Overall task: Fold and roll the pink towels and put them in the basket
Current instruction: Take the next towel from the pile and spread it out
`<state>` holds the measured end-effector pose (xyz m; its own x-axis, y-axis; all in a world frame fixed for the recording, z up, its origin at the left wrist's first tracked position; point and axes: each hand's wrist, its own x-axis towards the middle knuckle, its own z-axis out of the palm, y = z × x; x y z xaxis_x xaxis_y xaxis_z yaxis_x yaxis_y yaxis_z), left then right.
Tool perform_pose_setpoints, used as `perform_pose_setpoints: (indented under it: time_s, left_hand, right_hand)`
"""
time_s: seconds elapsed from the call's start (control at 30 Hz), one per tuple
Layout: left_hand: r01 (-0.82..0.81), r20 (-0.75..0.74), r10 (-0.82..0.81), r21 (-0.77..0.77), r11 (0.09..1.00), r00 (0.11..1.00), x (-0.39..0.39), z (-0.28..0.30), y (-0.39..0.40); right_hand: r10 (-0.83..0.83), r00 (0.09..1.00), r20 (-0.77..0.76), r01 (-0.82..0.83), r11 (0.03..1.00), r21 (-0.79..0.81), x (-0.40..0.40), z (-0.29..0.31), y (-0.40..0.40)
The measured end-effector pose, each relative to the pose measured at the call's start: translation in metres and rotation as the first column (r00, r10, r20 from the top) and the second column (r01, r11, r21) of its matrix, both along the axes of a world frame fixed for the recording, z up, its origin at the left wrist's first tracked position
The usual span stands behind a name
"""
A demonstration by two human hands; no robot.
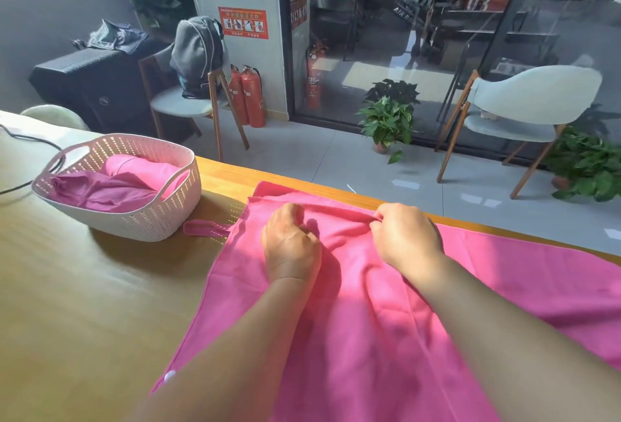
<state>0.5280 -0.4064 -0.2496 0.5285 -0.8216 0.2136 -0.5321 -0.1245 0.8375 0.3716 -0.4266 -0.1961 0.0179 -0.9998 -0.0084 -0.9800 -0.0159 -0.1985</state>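
1. Leftmost, at the middle left of the frame, the basket sits on the table. It holds pink towels already, loosely bundled as far as I can tell, so I judge part of the job is done.

2. Next, just right of the basket, a small pink loop sticks out from the left edge of the towel I am working on. This towel lies spread over the table from the lower centre of the frame out to the right edge, its far edge running along the table's far rim.

3. Then my left hand, in the centre of the frame, is curled with fingers bunched into the cloth near the far edge. It looks pinched on a fold of towel, though the fingertips are tucked under and hidden from me.

4. Further right, my right hand pinches a ridge of the same towel between thumb and fingers. My two hands are apart, with a raised wrinkle of cloth running between them.

5. Finally, handling. The towel looks thin, soft and light: it wrinkles wherever I touch it and lies flat elsewhere. I expect it to sag and slide on the smooth table instead of holding a crease. My judgement is that the far edge or corners are best to hold, hands wide apart, so the fold comes over evenly.
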Motion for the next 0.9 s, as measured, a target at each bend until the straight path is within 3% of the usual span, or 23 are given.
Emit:
perform_pose_setpoints:
  time_s: [0.13,0.2,0.3,0.4,0.53,0.67,0.9]
  left_hand:
    - [0.052,0.299,-0.09,0.134,0.99,0.95,0.032,0.001,-0.022]
    - [0.053,0.466,-0.173,0.259,0.964,0.868,0.053,0.005,-0.036]
    - [0.085,0.571,-0.317,0.395,0.915,0.757,0.07,0.014,-0.056]
    - [0.129,0.594,-0.417,0.465,0.876,0.688,0.081,0.028,-0.071]
    - [0.219,0.509,-0.511,0.527,0.821,0.693,0.091,0.037,-0.079]
    - [0.21,0.491,-0.595,0.632,0.746,0.636,0.098,0.041,-0.084]
    - [0.176,0.516,-0.56,0.614,0.769,0.649,0.101,0.051,-0.086]
  right_hand:
    - [-0.03,0.996,0.087,0.019,0.992,0.127,-0.009,-0.012,-0.015]
    - [-0.041,0.988,0.147,0.02,0.99,0.141,-0.013,-0.017,-0.019]
    - [-0.026,0.979,0.201,-0.005,0.989,0.149,-0.02,-0.022,-0.024]
    - [-0.037,0.96,0.278,-0.019,0.98,0.197,-0.025,-0.026,-0.028]
    - [0.004,0.957,0.289,-0.062,0.979,0.194,-0.029,-0.03,-0.032]
    - [0.025,0.955,0.296,-0.088,0.975,0.202,-0.032,-0.03,-0.034]
    - [0.018,0.964,0.265,-0.078,0.973,0.219,-0.03,-0.029,-0.029]
